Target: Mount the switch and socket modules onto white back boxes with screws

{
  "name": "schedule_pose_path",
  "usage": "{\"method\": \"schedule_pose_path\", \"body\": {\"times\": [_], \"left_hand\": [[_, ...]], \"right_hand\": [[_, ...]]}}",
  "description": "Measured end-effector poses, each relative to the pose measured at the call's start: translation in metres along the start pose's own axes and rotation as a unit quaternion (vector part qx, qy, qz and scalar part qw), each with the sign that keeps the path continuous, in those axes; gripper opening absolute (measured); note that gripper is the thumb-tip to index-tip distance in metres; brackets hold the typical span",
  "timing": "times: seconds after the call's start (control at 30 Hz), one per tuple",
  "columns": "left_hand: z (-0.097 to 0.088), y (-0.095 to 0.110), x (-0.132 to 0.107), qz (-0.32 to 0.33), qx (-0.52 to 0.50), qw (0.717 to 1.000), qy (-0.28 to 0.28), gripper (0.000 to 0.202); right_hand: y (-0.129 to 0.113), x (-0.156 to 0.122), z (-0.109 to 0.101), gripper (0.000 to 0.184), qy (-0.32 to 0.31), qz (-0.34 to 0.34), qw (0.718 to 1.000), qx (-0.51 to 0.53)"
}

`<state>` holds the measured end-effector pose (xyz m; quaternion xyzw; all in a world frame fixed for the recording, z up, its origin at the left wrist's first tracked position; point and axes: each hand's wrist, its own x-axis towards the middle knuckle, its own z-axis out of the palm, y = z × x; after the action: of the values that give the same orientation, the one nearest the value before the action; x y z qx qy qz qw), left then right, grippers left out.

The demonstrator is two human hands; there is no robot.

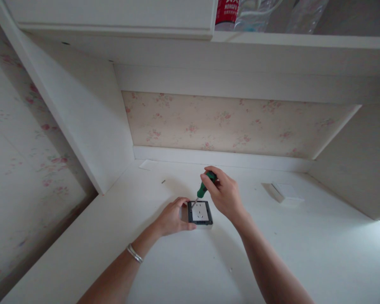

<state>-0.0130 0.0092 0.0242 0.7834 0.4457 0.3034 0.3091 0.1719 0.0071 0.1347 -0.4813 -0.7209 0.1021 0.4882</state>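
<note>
On the white desktop lies a wall socket point(200, 212), a white face with slots inside a dark frame, seated on a white box base. My left hand point(174, 217) grips it from the left, thumb along the near edge and fingers at the far left corner. Wrapped in my right hand point(225, 192) is a screwdriver point(203, 189) with a green handle. Its shaft slants down to the left, and the tip meets the left side of the socket's dark frame. Any screw under the tip is too small to make out.
A white square box-like piece point(287, 192) sits to the right on the desktop point(164, 270). A thin white piece point(148, 164) lies at the back left, near a small green scrap point(163, 181). Overhead runs a shelf point(297, 40) holding plastic bottles. White side panels flank the desk.
</note>
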Motion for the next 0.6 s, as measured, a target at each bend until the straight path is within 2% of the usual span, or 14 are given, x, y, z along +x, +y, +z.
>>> {"method": "schedule_pose_path", "body": {"times": [0.23,0.6], "left_hand": [[0.0040,-0.0072,0.0006,-0.003,-0.002,1.000,0.011,0.077],[0.0001,-0.0020,-0.0006,-0.009,-0.007,1.000,0.002,0.078]], "right_hand": [[-0.0009,-0.0008,-0.0004,0.029,0.003,-0.010,1.000,-0.007],[-0.0040,-0.0014,-0.0003,0.029,0.011,-0.021,1.000,-0.012]]}}
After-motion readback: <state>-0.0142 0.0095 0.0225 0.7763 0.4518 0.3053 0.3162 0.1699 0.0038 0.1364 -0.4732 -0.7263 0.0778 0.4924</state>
